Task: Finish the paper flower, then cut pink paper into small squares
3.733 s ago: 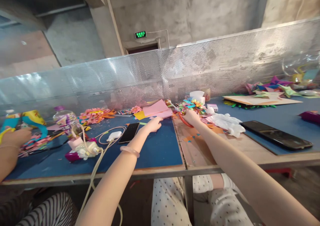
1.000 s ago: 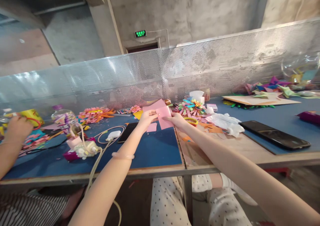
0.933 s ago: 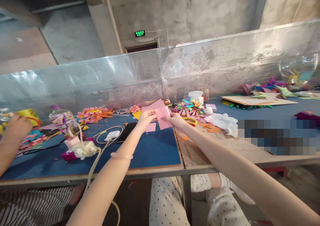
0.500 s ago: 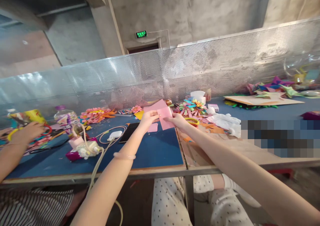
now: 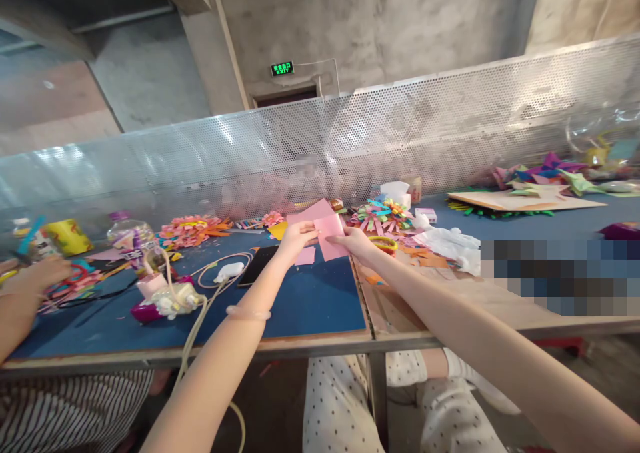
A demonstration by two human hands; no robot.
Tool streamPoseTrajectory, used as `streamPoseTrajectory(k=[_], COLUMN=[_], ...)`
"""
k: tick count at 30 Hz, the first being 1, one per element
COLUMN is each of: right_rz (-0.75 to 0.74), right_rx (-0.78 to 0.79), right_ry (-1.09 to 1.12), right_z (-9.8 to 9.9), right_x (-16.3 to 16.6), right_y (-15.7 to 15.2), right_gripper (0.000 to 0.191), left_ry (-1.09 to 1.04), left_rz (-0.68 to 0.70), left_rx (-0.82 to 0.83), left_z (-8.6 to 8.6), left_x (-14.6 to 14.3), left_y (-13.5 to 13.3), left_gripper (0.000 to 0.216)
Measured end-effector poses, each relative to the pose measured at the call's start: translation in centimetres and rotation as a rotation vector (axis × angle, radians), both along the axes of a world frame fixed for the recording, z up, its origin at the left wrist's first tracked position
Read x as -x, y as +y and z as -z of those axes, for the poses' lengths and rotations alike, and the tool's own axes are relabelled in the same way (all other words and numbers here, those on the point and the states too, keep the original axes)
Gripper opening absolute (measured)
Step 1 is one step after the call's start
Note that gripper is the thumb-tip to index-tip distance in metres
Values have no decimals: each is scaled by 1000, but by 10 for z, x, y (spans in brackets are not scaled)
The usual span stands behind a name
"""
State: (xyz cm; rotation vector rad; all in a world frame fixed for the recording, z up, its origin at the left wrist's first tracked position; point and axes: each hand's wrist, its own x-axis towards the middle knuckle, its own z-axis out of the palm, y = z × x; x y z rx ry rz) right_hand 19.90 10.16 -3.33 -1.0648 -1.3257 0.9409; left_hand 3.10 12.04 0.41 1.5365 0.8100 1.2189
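Between my two hands is a piece of pink paper (image 5: 329, 235), held just above the blue table mat. My left hand (image 5: 296, 237) pinches its left edge, and my right hand (image 5: 357, 243) grips the right edge. A larger pink sheet (image 5: 315, 211) shows behind it. Under my left hand, a small pink paper square (image 5: 305, 256) lies on the mat. Left of that wrist rests a dark flat tablet-like object (image 5: 257, 266). Yellow-handled scissors, or a yellow ring (image 5: 384, 243), lie just beyond my right hand.
At far left a co-worker's hand (image 5: 45, 273) works near red-handled scissors (image 5: 75, 276). A power strip with plugs (image 5: 173, 296) and cables stand left of my arm. Paper flowers (image 5: 193, 229), a tissue pack (image 5: 397, 193) and crumpled white plastic (image 5: 453, 243) line the back.
My hands and the pink paper stay almost still. At far left, the co-worker's hand has shifted left and down, and a blue strip now shows above it.
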Motion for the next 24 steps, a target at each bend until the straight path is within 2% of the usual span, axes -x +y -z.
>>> streamPoseTrajectory(k=[24], right_rz=[-43], right_rx=[-37], right_ry=[9], right_z=[7], right_x=[0], right_y=[8], right_gripper=[33], left_ry=[15], left_rz=[-3], left_rx=[-17], left_z=[0], left_x=[0], left_y=[-1], left_gripper=[34])
